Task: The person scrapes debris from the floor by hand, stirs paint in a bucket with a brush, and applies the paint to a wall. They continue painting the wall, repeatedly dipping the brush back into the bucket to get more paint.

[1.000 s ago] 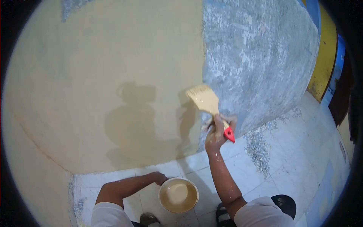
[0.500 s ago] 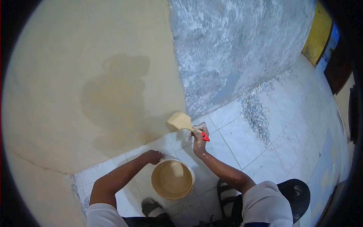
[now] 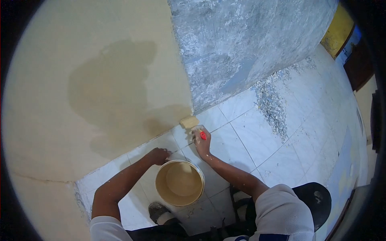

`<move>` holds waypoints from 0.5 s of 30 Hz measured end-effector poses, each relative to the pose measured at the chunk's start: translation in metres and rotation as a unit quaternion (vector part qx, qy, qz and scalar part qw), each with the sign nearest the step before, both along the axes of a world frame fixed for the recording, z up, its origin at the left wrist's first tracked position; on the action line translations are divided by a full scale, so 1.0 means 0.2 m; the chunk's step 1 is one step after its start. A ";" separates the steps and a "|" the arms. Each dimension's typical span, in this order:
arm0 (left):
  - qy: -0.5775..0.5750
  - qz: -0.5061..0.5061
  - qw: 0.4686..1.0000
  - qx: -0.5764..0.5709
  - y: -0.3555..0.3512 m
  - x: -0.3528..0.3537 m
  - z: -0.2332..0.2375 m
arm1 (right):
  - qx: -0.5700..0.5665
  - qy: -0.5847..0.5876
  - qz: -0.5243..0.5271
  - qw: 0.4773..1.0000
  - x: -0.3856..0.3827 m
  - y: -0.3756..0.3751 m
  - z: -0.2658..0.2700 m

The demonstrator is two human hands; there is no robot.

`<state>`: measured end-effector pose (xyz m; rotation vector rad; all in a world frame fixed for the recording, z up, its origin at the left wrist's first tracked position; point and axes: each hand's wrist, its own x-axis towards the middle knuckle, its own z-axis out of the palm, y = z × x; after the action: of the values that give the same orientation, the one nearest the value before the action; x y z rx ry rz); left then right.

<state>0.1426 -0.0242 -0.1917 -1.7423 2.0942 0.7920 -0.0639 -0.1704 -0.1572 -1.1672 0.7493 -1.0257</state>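
Your right hand (image 3: pixel 202 143) is curled around the handle of a flat paintbrush (image 3: pixel 189 122), its cream-coated head low beside the wall (image 3: pixel 120 28), near where beige meets mottled grey; contact can't be told. Your left hand (image 3: pixel 158 156) is at the far rim of the paint bucket (image 3: pixel 161 189) on the tiled floor (image 3: pixel 225 150), its grip unclear.

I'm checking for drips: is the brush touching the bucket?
Apart. The head view shows floor tiles in the gap between the brush and the bucket.
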 end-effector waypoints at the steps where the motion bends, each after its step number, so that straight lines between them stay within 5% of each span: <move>1: 0.001 -0.001 1.000 0.000 0.00 0.00 0.01 | 0.001 -0.009 -0.003 1.000 0.01 0.00 0.04; 8: -0.004 -0.010 1.000 -0.012 0.01 0.02 -0.05 | -0.043 0.018 0.022 0.999 0.12 -0.16 0.16; 15: -0.016 -0.007 0.999 0.034 -0.03 -0.01 0.00 | -0.123 -0.172 0.109 0.971 0.01 -0.12 0.97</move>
<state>0.1412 -0.0297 -0.1914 -1.6928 2.0313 0.8171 -0.0611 -0.1947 0.0366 -1.2094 0.2186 -1.1165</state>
